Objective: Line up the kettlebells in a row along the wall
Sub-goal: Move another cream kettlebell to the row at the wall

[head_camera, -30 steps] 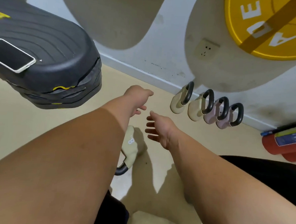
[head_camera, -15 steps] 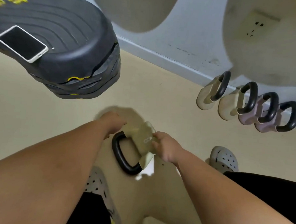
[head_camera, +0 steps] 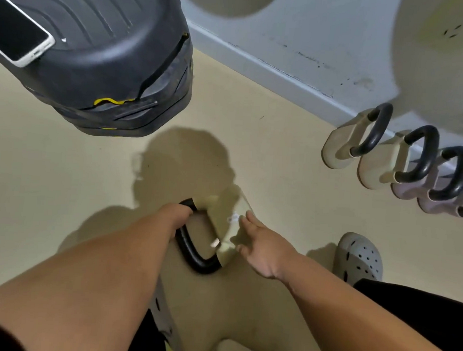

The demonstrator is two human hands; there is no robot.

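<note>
A beige kettlebell [head_camera: 224,215] with a black loop handle [head_camera: 194,254] lies on the floor between my feet. My left hand [head_camera: 177,215] is closed around the top of that handle. My right hand [head_camera: 261,246] rests open against the kettlebell's beige body, fingers spread. Along the wall at right stands a row of kettlebells: two beige ones [head_camera: 339,146] [head_camera: 378,169], then two mauve ones [head_camera: 409,187] [head_camera: 438,205], the last cut off by the frame edge.
A stack of black step platforms [head_camera: 102,61] fills the upper left, with a phone [head_camera: 17,35] lying on top. A white skirting board [head_camera: 270,70] runs along the wall. My grey clog [head_camera: 360,257] stands at right of the kettlebell.
The view has tilted down and closer. My left hand has closed on the handle. My right hand has loosened from the beige body and now lies open against it.
</note>
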